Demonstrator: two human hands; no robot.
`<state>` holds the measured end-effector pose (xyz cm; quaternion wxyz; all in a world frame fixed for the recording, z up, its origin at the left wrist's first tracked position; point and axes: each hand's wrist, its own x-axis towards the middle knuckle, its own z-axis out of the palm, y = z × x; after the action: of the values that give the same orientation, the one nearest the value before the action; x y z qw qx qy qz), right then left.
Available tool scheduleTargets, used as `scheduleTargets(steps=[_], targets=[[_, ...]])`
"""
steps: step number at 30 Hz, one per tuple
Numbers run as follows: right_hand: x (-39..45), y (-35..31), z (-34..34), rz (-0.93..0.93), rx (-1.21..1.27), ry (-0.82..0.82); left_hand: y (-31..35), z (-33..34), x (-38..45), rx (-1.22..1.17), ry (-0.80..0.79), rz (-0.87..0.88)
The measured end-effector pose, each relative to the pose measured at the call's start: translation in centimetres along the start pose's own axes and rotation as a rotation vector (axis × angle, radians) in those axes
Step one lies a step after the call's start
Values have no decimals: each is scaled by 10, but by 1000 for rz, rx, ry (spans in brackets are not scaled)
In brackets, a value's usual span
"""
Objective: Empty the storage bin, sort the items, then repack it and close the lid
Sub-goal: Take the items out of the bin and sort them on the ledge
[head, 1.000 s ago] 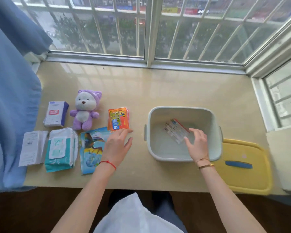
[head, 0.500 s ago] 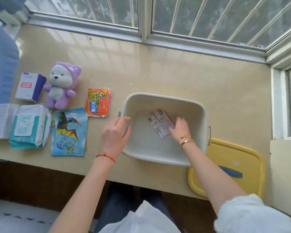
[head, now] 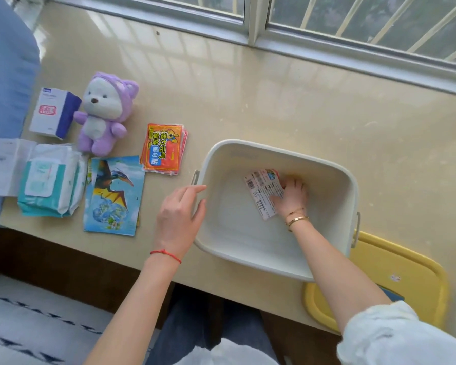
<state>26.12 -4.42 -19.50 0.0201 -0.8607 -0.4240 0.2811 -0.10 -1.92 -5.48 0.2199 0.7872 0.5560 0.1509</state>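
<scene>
Orange packet (head: pixel 164 148): "活力元气"

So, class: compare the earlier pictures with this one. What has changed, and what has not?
The left hand moved from the counter to the left rim of the pale plastic storage bin. The right hand reached deeper onto the printed packet inside. The sorted items and the yellow plastic lid stayed put.

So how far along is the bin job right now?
Emptying is nearly done: the plush, box, wipes, dinosaur card and orange packets lie sorted left of the bin. In hand: the right hand is on the last packet inside, while the left hand steadies the rim. Left: repacking, then fitting the yellow lid, now off beside the bin.
</scene>
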Motion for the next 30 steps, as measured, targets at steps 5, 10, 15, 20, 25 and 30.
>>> scheduleTargets(steps=[5, 10, 15, 20, 25, 30], targets=[[-13, -7, -17, 81, 225, -45, -8, -10, -1, -38, 1, -14], [-73, -36, -54, 116, 583, 83, -23, -40, 1, -23, 14, -12], [-116, -85, -84, 39, 685, 152, -58, -84, 8, 2, 26, -5], [-129, -175, -85, 20, 913, 123, -121, -131, 24, -10, 24, 15], [-110, -267, -47, 103, 1015, 45, -184, -173, 40, 14, -6, 26], [-71, -318, 3, 222, 930, -19, -240, -191, 53, 41, -72, 63]])
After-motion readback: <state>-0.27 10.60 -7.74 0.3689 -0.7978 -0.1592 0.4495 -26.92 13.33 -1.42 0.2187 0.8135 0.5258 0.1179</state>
